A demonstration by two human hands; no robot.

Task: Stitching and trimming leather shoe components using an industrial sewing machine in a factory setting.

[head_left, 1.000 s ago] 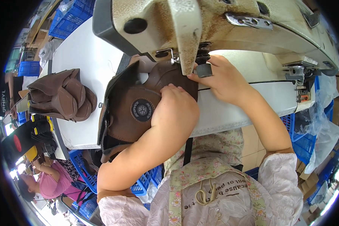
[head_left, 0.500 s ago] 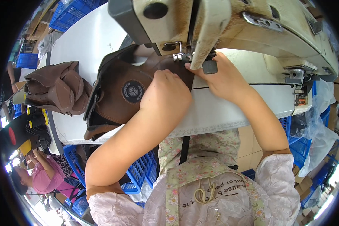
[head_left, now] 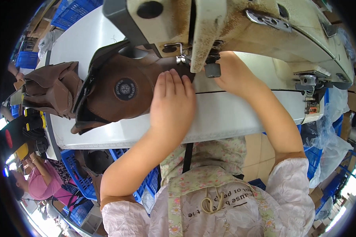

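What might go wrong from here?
The left hand lies over the brown leather piece close to the sewing machine head, so it might stray underneath. The right hand is partly hidden behind that head, so a slip could go unseen. The piece might snag the brown bundle beside it.

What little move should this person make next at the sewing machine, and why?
Perhaps guide the brown leather gently along with the left hand: that hand lies on it, and the leather's far part sits beneath the sewing machine's head. Slowly seems wise, as the right hand is partly hidden behind the machine.
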